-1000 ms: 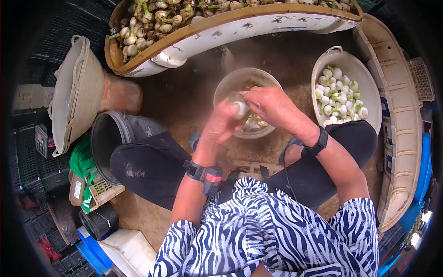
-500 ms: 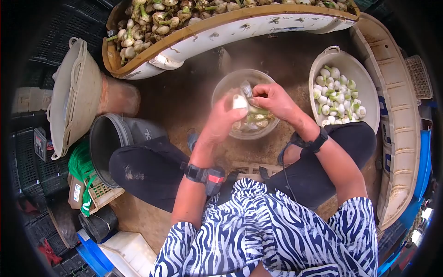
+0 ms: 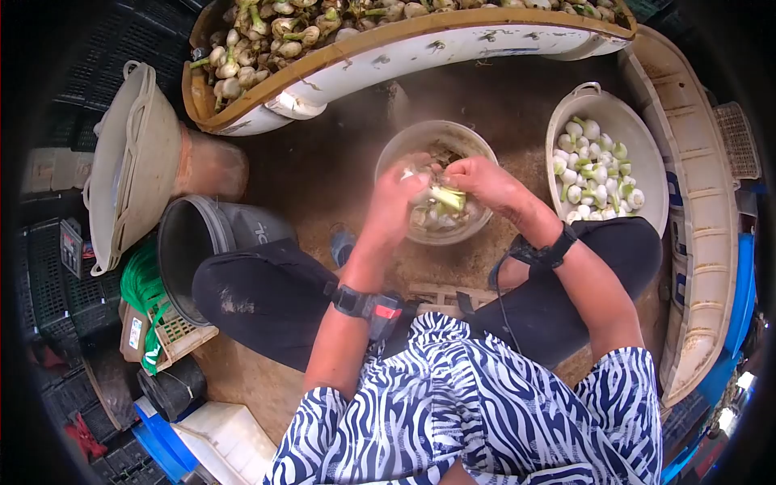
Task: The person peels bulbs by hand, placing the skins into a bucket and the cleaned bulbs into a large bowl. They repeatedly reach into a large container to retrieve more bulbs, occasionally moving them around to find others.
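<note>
Both of my hands work close together above a round pale bucket [image 3: 390,145] that holds peelings and stems. In my left hand [image 3: 396,194] is a white garlic bulb [image 3: 446,196], mostly hidden by my fingers, with its green stem pointing right. Beside it my right hand [image 3: 483,181] has its thumb and fingers pinched together, at the bulb's outer skin. Motion blur hides exactly what is between those fingertips.
A large trough [image 3: 388,58] of unpeeled garlic bulbs [image 3: 279,36] stands at the back. To the right, a pale tub [image 3: 647,153] holds cleaned white bulbs [image 3: 594,174]. A dark bucket [image 3: 187,263], stacked tubs [image 3: 121,170] and green netting [image 3: 144,279] are on the left.
The bulb has turned in my left hand, and its green stem now shows lower, between my hands. My right hand has shifted slightly down and right, still pinched.
</note>
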`<state>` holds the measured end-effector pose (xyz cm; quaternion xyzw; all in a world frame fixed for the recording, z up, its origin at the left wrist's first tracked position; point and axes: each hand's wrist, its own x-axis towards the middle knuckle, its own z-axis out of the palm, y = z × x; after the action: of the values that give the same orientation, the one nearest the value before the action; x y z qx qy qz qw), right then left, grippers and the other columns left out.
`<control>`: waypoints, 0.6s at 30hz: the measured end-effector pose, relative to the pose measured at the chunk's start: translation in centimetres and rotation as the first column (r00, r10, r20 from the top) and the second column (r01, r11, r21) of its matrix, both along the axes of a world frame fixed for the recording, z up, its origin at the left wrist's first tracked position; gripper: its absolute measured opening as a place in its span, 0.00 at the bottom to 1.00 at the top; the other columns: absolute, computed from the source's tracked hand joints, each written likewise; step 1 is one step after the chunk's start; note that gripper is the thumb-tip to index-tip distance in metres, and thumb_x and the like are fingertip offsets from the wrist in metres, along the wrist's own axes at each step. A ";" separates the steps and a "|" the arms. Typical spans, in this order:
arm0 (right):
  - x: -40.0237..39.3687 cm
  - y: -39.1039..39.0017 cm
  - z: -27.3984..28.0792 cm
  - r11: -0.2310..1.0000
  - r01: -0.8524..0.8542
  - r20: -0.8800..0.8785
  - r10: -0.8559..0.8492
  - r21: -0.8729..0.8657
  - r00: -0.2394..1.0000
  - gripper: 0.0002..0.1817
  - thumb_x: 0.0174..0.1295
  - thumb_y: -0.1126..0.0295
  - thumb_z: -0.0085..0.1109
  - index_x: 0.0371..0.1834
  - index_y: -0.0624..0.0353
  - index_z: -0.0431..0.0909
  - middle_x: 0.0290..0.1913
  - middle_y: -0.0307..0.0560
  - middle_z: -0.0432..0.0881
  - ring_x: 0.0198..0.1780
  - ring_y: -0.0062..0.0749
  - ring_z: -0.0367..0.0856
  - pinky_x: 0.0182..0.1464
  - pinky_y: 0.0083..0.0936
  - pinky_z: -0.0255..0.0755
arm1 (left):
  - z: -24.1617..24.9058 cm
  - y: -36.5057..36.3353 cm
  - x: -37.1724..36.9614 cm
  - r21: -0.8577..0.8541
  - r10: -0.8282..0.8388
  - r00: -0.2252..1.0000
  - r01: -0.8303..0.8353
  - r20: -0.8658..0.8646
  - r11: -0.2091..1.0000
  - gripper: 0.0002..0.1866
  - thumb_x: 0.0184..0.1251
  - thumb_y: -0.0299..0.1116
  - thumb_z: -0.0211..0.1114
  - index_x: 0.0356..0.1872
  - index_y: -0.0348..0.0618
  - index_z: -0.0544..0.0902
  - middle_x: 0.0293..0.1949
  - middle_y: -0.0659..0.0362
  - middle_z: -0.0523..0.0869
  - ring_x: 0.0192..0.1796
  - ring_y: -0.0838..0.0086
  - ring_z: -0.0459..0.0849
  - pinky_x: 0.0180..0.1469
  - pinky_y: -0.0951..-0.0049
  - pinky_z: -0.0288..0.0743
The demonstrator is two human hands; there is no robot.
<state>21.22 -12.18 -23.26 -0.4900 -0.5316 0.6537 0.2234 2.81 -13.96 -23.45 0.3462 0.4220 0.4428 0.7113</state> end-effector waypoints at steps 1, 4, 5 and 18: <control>0.0 0.0 0.0 1.000 0.015 -0.043 -0.015 0.015 0.999 0.14 0.59 0.66 0.55 0.21 0.64 0.77 0.20 0.36 0.73 0.25 0.17 0.68 0.26 0.23 0.63 | 0.2 0.0 0.0 -0.022 -0.015 0.997 0.017 0.078 1.000 0.22 0.65 0.27 0.57 0.59 0.29 0.69 0.50 0.50 0.81 0.50 0.70 0.81 0.52 0.72 0.76; -0.1 -0.2 2.3 0.999 -0.004 -0.015 0.005 0.047 1.000 0.13 0.59 0.66 0.55 0.23 0.65 0.78 0.21 0.37 0.75 0.26 0.17 0.69 0.27 0.23 0.65 | 0.3 0.5 0.3 -0.021 0.060 0.998 -0.061 -0.032 0.998 0.21 0.65 0.28 0.57 0.57 0.29 0.71 0.47 0.53 0.81 0.48 0.74 0.81 0.50 0.74 0.76; -0.2 -0.3 3.1 0.997 -0.038 0.056 0.034 0.064 0.998 0.13 0.59 0.67 0.54 0.24 0.66 0.78 0.21 0.37 0.76 0.26 0.18 0.70 0.28 0.23 0.65 | 0.3 0.5 0.4 -0.020 0.061 0.998 -0.061 -0.031 0.998 0.21 0.65 0.28 0.57 0.57 0.29 0.71 0.47 0.53 0.81 0.48 0.74 0.81 0.50 0.74 0.76; 1.5 1.5 0.9 0.968 0.222 -0.081 -0.214 0.114 0.974 0.11 0.61 0.67 0.52 0.27 0.65 0.78 0.21 0.40 0.74 0.26 0.19 0.71 0.29 0.24 0.68 | 1.8 0.1 -0.3 0.058 -0.157 0.977 0.150 0.142 0.987 0.33 0.52 0.27 0.65 0.63 0.33 0.67 0.47 0.48 0.82 0.47 0.67 0.83 0.51 0.70 0.77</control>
<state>22.75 -10.72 -22.39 -0.5085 -0.5057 0.6076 0.3413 2.56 -13.84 -21.62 0.3609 0.3300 0.4204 0.7642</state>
